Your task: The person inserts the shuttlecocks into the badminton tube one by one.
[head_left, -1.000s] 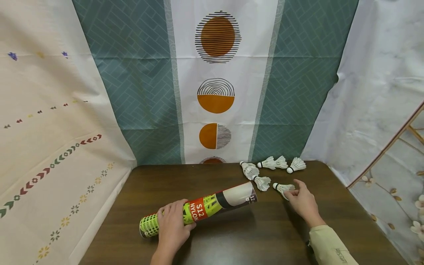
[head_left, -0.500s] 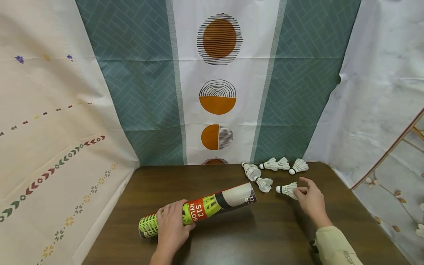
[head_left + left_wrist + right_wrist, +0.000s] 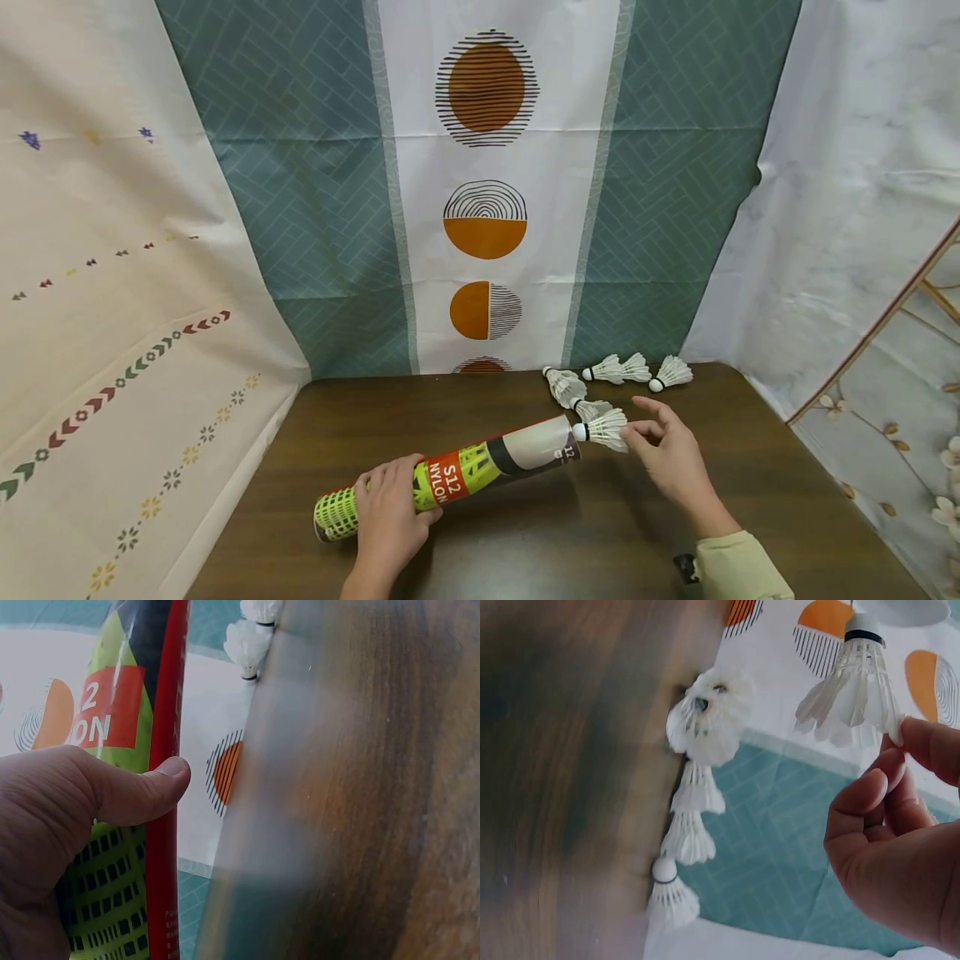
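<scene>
My left hand [image 3: 393, 512] grips a printed shuttlecock tube [image 3: 480, 467], lime, red and black with "S12 NYLON" lettering, tilted with its right end raised off the table. In the left wrist view the thumb lies across the red strip of the tube [image 3: 165, 855]. My right hand [image 3: 671, 458] pinches a white shuttlecock [image 3: 606, 429] by its skirt edge, cork toward the tube's right end. The right wrist view shows the held shuttlecock [image 3: 855, 682] with the cork near a pale round edge; whether it touches the tube I cannot tell.
Behind the held one, two shuttlecocks [image 3: 564, 387] lie touching on the dark wooden table [image 3: 360, 417]. Further back right are a pair of shuttlecocks [image 3: 603, 369] end to end and a single shuttlecock [image 3: 671, 374]. A patterned cloth [image 3: 487, 167] hangs behind the table.
My right hand has lifted the shuttlecock off the table and carried it left to the tube's right end. The left hand and tube stay in place.
</scene>
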Demonstrator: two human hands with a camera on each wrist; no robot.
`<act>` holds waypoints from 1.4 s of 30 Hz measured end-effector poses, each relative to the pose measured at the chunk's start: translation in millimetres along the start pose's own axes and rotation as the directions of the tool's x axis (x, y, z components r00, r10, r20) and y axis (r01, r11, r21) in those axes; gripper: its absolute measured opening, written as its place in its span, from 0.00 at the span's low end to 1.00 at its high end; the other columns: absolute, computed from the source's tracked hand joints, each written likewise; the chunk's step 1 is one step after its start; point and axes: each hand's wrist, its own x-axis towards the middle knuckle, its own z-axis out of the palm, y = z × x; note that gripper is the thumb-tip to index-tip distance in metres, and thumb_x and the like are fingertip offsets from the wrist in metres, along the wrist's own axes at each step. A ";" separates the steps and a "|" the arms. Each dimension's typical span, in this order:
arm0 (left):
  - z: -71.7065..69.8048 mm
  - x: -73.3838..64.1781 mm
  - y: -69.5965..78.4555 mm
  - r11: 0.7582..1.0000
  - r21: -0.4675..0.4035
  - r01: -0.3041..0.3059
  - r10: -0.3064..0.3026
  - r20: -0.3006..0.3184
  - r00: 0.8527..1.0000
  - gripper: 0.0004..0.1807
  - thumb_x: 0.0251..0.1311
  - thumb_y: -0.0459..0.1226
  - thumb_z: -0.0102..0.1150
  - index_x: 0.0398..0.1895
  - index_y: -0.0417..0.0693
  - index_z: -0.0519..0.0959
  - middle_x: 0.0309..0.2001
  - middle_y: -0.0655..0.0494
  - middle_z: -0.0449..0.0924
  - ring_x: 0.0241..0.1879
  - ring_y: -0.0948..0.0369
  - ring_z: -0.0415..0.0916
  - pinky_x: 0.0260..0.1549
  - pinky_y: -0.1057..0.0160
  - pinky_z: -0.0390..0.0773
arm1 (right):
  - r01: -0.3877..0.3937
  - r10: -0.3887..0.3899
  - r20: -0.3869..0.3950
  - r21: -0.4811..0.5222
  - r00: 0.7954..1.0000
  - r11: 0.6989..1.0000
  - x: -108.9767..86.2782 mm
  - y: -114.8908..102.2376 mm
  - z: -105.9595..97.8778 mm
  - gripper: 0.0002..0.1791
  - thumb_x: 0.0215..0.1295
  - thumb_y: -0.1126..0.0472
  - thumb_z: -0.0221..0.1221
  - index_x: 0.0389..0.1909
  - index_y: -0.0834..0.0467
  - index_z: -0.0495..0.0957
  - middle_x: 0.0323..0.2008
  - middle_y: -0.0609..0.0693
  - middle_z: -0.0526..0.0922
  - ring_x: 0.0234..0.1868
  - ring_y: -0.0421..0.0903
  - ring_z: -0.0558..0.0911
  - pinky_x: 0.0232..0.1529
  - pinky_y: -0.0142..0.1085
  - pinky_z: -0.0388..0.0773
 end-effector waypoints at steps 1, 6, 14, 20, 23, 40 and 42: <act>0.3 -0.1 0.0 1.000 0.001 -0.001 0.001 0.001 1.000 0.48 0.32 0.40 0.93 0.63 0.52 0.78 0.58 0.47 0.86 0.60 0.44 0.77 0.65 0.34 0.64 | 0.006 -0.006 0.011 0.011 1.000 1.000 -0.8 -1.5 2.4 0.30 0.73 0.62 0.68 0.73 0.59 0.71 0.44 0.56 0.93 0.36 0.32 0.80 0.37 0.29 0.76; 2.1 -0.3 0.3 1.000 0.006 -0.015 0.015 0.001 1.000 0.48 0.31 0.40 0.94 0.63 0.53 0.78 0.58 0.48 0.86 0.59 0.45 0.78 0.65 0.34 0.65 | 0.047 -0.055 0.090 0.084 0.994 0.995 -3.4 -10.3 12.6 0.33 0.72 0.62 0.68 0.74 0.59 0.69 0.44 0.55 0.93 0.40 0.32 0.82 0.40 0.30 0.78; 4.1 -0.5 1.1 0.999 0.015 -0.051 0.051 -0.026 0.998 0.50 0.29 0.40 0.94 0.63 0.52 0.78 0.57 0.49 0.86 0.59 0.45 0.78 0.64 0.35 0.66 | 0.060 -0.114 0.197 0.262 0.974 0.963 -7.7 -21.1 31.4 0.30 0.75 0.63 0.65 0.74 0.60 0.69 0.46 0.57 0.92 0.42 0.32 0.83 0.44 0.29 0.80; 3.0 -0.6 -1.0 1.000 -0.005 -0.019 0.019 -0.011 1.000 0.49 0.31 0.41 0.93 0.64 0.52 0.78 0.58 0.49 0.86 0.60 0.45 0.77 0.65 0.35 0.64 | 0.072 -0.140 0.198 0.318 0.970 0.945 -12.7 -23.3 40.0 0.27 0.80 0.61 0.60 0.75 0.62 0.68 0.46 0.57 0.91 0.46 0.31 0.84 0.48 0.27 0.79; 2.4 -0.7 -1.3 1.000 -0.011 -0.015 0.015 -0.008 1.000 0.49 0.32 0.41 0.93 0.64 0.53 0.77 0.59 0.49 0.85 0.60 0.45 0.77 0.66 0.35 0.64 | 0.065 -0.137 0.195 0.336 0.971 0.940 -12.6 -25.7 44.5 0.32 0.75 0.62 0.65 0.75 0.61 0.68 0.45 0.55 0.91 0.43 0.33 0.83 0.46 0.29 0.81; 1.0 -4.6 -7.0 1.000 0.001 -0.029 0.029 -0.028 0.999 0.50 0.29 0.39 0.94 0.63 0.52 0.78 0.57 0.49 0.86 0.59 0.46 0.78 0.64 0.36 0.65 | 0.075 -0.162 0.275 0.302 0.948 0.950 1.5 -11.7 37.7 0.35 0.78 0.60 0.63 0.81 0.57 0.63 0.49 0.59 0.92 0.50 0.34 0.87 0.51 0.28 0.82; -0.4 -4.4 -7.6 1.000 0.001 -0.023 0.023 -0.030 0.999 0.49 0.29 0.39 0.94 0.63 0.52 0.78 0.58 0.49 0.86 0.60 0.46 0.78 0.64 0.36 0.65 | 0.083 -0.124 0.214 0.191 0.969 0.978 17.9 0.0 21.7 0.32 0.79 0.59 0.62 0.79 0.58 0.66 0.53 0.61 0.90 0.51 0.37 0.87 0.51 0.29 0.81</act>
